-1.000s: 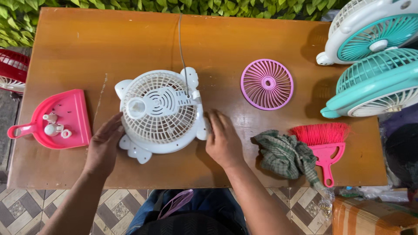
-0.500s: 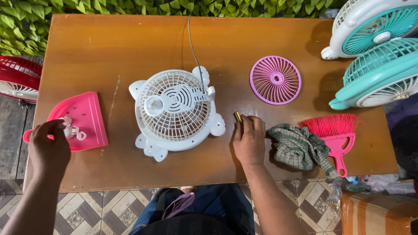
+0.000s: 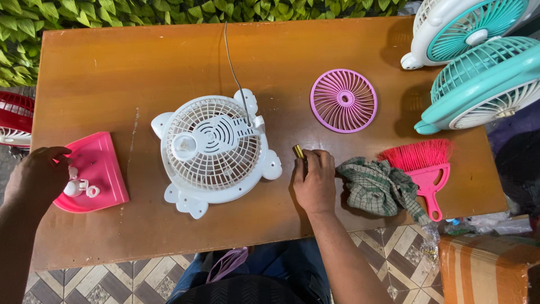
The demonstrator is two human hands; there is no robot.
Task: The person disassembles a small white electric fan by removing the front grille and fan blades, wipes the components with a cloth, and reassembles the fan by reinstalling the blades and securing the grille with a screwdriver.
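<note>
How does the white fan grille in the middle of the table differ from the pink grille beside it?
The white fan grille is larger, with feet, a cord and a rear housing; the pink grille is a smaller, bare flat disc. The white one lies between the left hand and right hand; the pink one lies farther back. Both are round, slatted and lie flat.

I count one white fan (image 3: 214,153) at centre, two teal fans (image 3: 484,84) at two o'clock, one pink grille (image 3: 343,101), one pink dustpan (image 3: 95,171) at nine o'clock, one brush (image 3: 424,166), one cloth (image 3: 379,186).
</note>
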